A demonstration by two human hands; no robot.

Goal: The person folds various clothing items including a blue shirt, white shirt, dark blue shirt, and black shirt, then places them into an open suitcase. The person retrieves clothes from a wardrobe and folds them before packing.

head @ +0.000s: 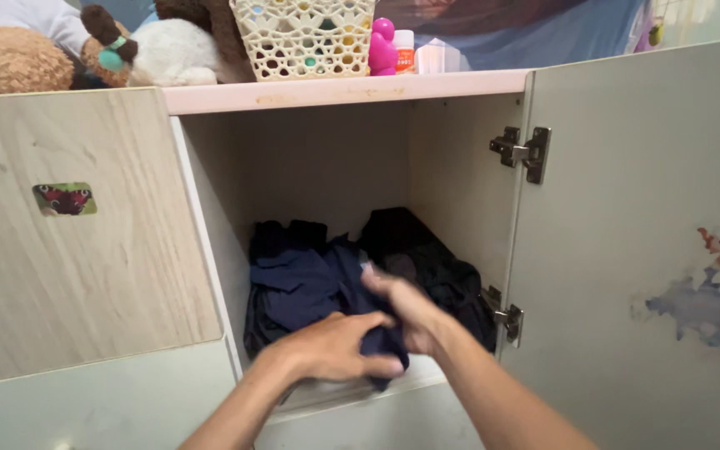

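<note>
An open cabinet compartment [310,158] holds a heap of dark clothes. A navy blue garment [302,279] lies on the left of the heap and a black garment [422,250] on the right. My left hand [335,346] is closed on a fold of the navy garment at the compartment's front edge. My right hand [402,304] reaches in beside it and grips the same navy cloth; its fingers are blurred.
The cabinet door [652,250] stands open at the right, with two metal hinges [527,152]. A closed wooden door [77,233] with a butterfly sticker is at the left. On the pink top shelf [343,87] sit stuffed toys [85,46], a cream basket [306,37] and small bottles [389,46].
</note>
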